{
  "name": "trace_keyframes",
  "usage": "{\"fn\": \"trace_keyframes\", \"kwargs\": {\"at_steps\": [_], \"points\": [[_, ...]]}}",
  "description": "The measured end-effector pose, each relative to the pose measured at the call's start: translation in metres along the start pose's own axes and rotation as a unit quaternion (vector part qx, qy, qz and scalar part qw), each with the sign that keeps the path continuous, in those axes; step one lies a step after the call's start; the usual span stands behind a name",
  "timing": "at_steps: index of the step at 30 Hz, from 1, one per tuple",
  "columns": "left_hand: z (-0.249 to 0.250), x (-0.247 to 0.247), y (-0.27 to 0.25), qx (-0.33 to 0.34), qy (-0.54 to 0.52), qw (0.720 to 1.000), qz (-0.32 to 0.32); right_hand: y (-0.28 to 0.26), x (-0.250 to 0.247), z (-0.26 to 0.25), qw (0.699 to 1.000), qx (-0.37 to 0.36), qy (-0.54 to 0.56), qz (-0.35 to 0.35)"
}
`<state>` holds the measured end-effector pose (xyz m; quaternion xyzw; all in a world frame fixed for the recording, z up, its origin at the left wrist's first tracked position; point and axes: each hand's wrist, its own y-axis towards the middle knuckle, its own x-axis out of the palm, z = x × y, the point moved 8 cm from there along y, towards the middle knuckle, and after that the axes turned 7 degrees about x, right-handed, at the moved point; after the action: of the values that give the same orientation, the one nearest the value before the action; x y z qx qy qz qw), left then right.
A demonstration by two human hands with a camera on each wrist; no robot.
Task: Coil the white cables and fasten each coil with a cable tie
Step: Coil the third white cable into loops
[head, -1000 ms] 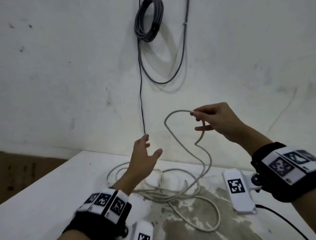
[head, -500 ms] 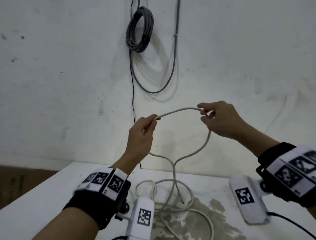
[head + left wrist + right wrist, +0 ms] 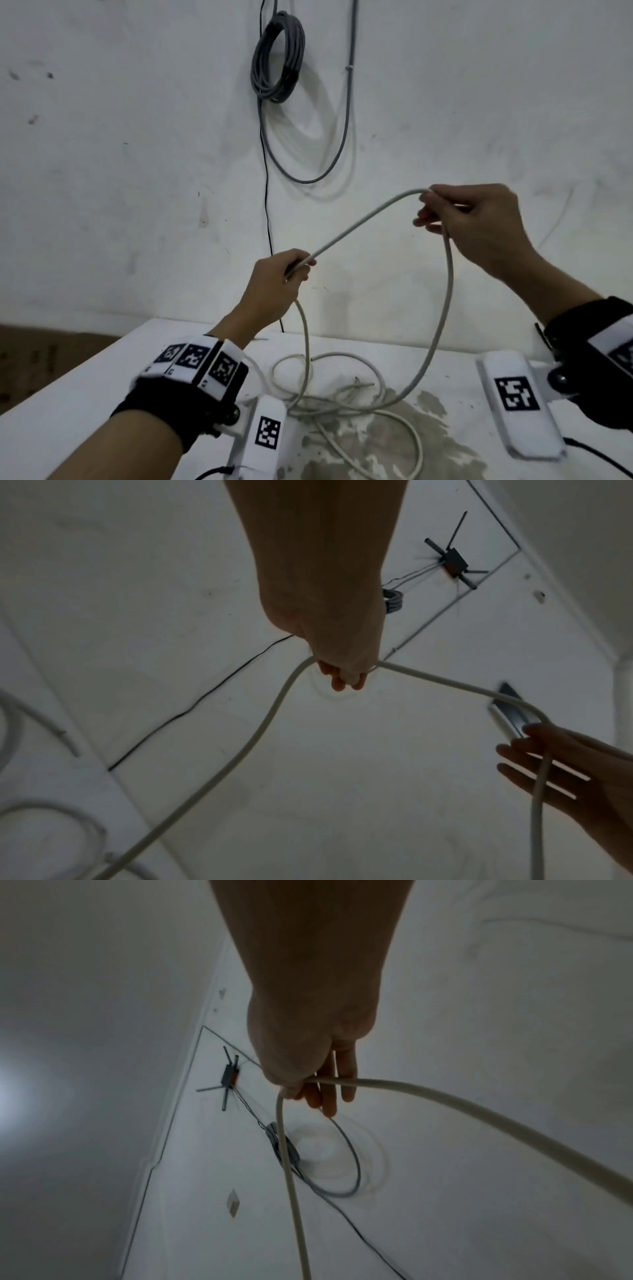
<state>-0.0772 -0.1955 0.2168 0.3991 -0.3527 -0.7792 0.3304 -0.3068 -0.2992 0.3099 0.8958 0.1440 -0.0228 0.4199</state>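
A white cable [image 3: 363, 221] runs in the air between my two hands, above the white table [image 3: 68, 404]. My left hand [image 3: 294, 270] grips it low and left, fingers curled round it [image 3: 342, 674]. My right hand [image 3: 442, 212] pinches it higher and to the right, thumb against fingers [image 3: 308, 1085]. From each hand a strand drops to a loose tangle of white cable [image 3: 342, 394] lying on the table. No cable tie shows in any view.
A grey cable coil [image 3: 279, 58] hangs on the white wall behind, with a thin black wire [image 3: 267, 205] running down to the table. A worn, stained patch [image 3: 394, 442] marks the tabletop near me. Brown floor lies off the table's left edge.
My left hand rose from over the table, took hold of the cable beside my right hand, then slid down and left along it. The span between my hands has lengthened.
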Motion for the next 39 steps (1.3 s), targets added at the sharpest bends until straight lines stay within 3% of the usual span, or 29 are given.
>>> {"fn": "trace_keyframes", "kwargs": {"at_steps": [2,6,8,9,10,11,12,13,15,17,19,24,27,31,33,35,36,39], "points": [[-0.014,0.0,-0.008,-0.014,0.012,1.0,0.002,-0.002,-0.009,0.009,1.0,0.009,0.012,0.026],[-0.048,-0.006,-0.027,-0.116,0.004,0.993,-0.001,0.0,-0.044,0.04,0.984,0.086,0.102,0.117],[-0.058,-0.01,-0.034,-0.158,-0.04,0.986,0.018,-0.003,-0.043,0.056,0.989,0.132,0.004,0.063],[-0.06,-0.013,-0.036,-0.171,-0.069,0.982,0.047,-0.006,-0.036,0.063,0.982,0.15,-0.112,0.015],[-0.059,-0.017,-0.036,-0.18,-0.102,0.974,0.087,-0.011,-0.026,0.071,0.954,0.167,-0.246,-0.042],[-0.057,-0.02,-0.036,-0.189,-0.137,0.964,0.128,-0.018,-0.015,0.077,0.905,0.175,-0.374,-0.099],[-0.054,-0.023,-0.034,-0.194,-0.161,0.954,0.163,-0.025,-0.005,0.081,0.859,0.175,-0.458,-0.148],[-0.05,-0.025,-0.032,-0.189,-0.167,0.95,0.186,-0.032,0.005,0.081,0.834,0.175,-0.489,-0.183],[-0.033,-0.025,-0.024,-0.151,-0.141,0.959,0.193,-0.04,0.023,0.065,0.857,0.145,-0.451,-0.202],[-0.003,-0.021,-0.015,-0.075,-0.093,0.979,0.164,-0.047,0.046,0.037,0.899,0.07,-0.374,-0.218],[0.024,-0.015,-0.012,0.005,-0.055,0.99,0.129,-0.055,0.069,0.015,0.917,0.023,-0.316,-0.241],[0.057,-0.016,-0.016,0.113,-0.02,0.988,0.101,-0.057,0.087,-0.018,0.958,-0.026,-0.192,-0.212],[0.041,-0.017,-0.021,0.054,-0.054,0.994,0.076,-0.047,0.074,-0.02,0.985,0.039,-0.021,-0.169],[-0.012,-0.019,-0.05,-0.095,-0.066,0.993,-0.006,-0.017,0.017,-0.009,0.988,0.096,0.114,0.039],[-0.029,-0.02,-0.067,-0.155,-0.112,0.981,-0.042,-0.01,0.002,0.001,0.985,0.114,0.112,0.066],[-0.032,-0.012,-0.079,-0.214,-0.211,0.951,-0.077,-0.012,-0.002,0.014,0.988,0.11,0.076,0.072],[-0.031,-0.008,-0.082,-0.247,-0.289,0.922,-0.077,-0.015,-0.001,0.019,0.991,0.101,0.05,0.075],[-0.011,-0.003,-0.075,-0.287,-0.534,0.794,-0.033,-0.03,0.017,0.035,0.995,0.085,-0.052,0.031]]}}
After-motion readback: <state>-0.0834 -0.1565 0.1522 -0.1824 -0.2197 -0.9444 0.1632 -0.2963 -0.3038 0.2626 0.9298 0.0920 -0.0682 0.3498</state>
